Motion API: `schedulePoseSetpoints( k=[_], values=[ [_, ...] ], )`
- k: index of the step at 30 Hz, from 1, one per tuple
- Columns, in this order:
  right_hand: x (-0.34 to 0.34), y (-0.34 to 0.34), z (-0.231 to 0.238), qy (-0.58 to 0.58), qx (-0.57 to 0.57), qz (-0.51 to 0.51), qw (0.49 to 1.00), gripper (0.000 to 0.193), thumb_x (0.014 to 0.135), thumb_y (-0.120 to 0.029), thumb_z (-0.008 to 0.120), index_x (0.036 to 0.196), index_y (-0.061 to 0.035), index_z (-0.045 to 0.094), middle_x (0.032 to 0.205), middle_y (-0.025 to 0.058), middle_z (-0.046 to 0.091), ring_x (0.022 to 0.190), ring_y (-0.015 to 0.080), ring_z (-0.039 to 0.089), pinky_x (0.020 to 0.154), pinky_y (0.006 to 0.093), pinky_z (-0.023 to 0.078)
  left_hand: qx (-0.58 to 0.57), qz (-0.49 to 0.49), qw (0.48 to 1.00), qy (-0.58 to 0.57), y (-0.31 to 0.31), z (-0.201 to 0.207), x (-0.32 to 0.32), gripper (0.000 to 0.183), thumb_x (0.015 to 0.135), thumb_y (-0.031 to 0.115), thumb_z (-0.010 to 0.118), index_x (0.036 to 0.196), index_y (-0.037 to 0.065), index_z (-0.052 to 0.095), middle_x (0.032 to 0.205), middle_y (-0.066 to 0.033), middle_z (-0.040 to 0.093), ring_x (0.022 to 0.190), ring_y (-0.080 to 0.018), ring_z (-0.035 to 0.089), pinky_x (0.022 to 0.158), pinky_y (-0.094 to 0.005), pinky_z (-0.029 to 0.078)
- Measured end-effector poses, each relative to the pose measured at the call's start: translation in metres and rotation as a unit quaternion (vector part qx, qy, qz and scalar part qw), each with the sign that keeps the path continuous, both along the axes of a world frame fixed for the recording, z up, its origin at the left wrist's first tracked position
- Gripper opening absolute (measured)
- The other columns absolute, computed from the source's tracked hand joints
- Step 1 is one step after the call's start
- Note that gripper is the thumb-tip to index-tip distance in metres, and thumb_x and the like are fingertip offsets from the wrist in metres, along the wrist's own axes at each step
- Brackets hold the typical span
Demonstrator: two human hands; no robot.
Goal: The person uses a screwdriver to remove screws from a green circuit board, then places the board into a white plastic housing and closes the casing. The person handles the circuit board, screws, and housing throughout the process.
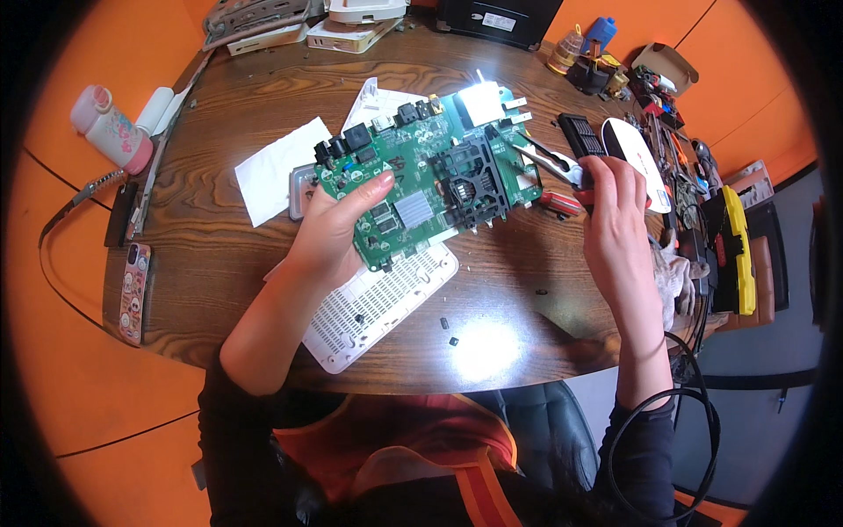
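My left hand (329,230) grips a green circuit board (369,186) by its near left edge, thumb on top, and holds it tilted above the table. The board carries a silver heat sink (413,210), a black plastic frame (470,180) and a row of sockets along its far edge. In my right hand (615,206) is a pair of pliers (555,162). Their jaws reach the board's right end; whether they touch it I cannot tell. Beneath the board lies a white slotted plastic cover (382,307). My fingers hide most of the plier handles.
A red-handled screwdriver (560,204) lies under the pliers. White paper (277,176) is behind my left hand. A white oval casing (625,145) and piled tools (676,132) fill the right side. Small black bits (445,323) lie near the front edge. A phone (133,290) rests at left.
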State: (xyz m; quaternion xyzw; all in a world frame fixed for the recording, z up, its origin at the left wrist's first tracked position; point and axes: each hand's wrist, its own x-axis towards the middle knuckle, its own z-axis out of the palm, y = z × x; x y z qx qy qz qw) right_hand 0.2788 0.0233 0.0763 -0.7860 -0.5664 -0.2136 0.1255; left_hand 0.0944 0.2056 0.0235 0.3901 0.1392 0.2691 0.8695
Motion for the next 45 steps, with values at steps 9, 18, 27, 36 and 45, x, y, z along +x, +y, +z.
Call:
schedulePoseSetpoints(
  k=[9, 18, 27, 36, 45],
  values=[
    [0.013, 0.015, -0.012, -0.118, 0.023, 0.015, 0.993, 0.038, 0.074, 0.002, 0.051, 0.111, -0.0006, 0.045, 0.108, 0.0150, 0.044, 0.104, 0.0316, 0.043, 0.085, 0.0376, 0.041, 0.017, -0.009, 0.999, 0.034, -0.001, 0.004, -0.001, 0.031, 0.082, 0.008, 0.055, 0.111, 0.001, 0.047, 0.102, -0.0117, 0.058, 0.091, -0.0213, 0.060, 0.078, -0.0350, 0.053],
    [0.014, 0.014, -0.010, -0.003, -0.081, 0.024, 0.996, 0.029, 0.076, 0.001, 0.055, 0.103, -0.0003, 0.045, 0.097, 0.0144, 0.049, 0.094, 0.0305, 0.049, 0.072, 0.0367, 0.045, 0.007, -0.014, 0.998, 0.053, -0.001, 0.006, -0.003, 0.035, 0.080, 0.008, 0.057, 0.111, 0.000, 0.046, 0.099, -0.0138, 0.058, 0.087, -0.0224, 0.062, 0.073, -0.0361, 0.054],
    [0.018, -0.003, 0.004, 0.137, -0.084, 0.105, 0.981, 0.033, 0.072, 0.007, 0.052, 0.103, 0.0001, 0.044, 0.095, 0.0161, 0.047, 0.090, 0.0323, 0.048, 0.075, 0.0374, 0.042, 0.021, -0.018, 0.996, 0.083, -0.001, 0.011, -0.005, 0.036, 0.079, 0.006, 0.057, 0.112, -0.001, 0.045, 0.100, -0.0135, 0.058, 0.087, -0.0210, 0.061, 0.073, -0.0333, 0.054],
    [0.026, 0.003, -0.007, -0.105, -0.039, 0.078, 0.991, 0.038, 0.070, 0.003, 0.052, 0.107, -0.0037, 0.046, 0.102, 0.0132, 0.044, 0.098, 0.0309, 0.044, 0.084, 0.0378, 0.041, 0.034, -0.061, 0.993, 0.096, 0.000, 0.006, -0.001, 0.035, 0.078, 0.005, 0.056, 0.111, -0.002, 0.045, 0.097, -0.0133, 0.060, 0.085, -0.0193, 0.063, 0.071, -0.0312, 0.055],
    [0.032, 0.001, -0.011, -0.145, -0.038, 0.079, 0.985, 0.034, 0.071, -0.002, 0.052, 0.105, -0.0066, 0.048, 0.101, 0.0096, 0.045, 0.098, 0.0275, 0.045, 0.093, 0.0403, 0.039, 0.029, -0.063, 0.991, 0.113, 0.003, 0.003, -0.001, 0.036, 0.078, 0.007, 0.057, 0.111, -0.001, 0.046, 0.096, -0.0127, 0.060, 0.084, -0.0192, 0.063, 0.070, -0.0312, 0.055]
  ],
)
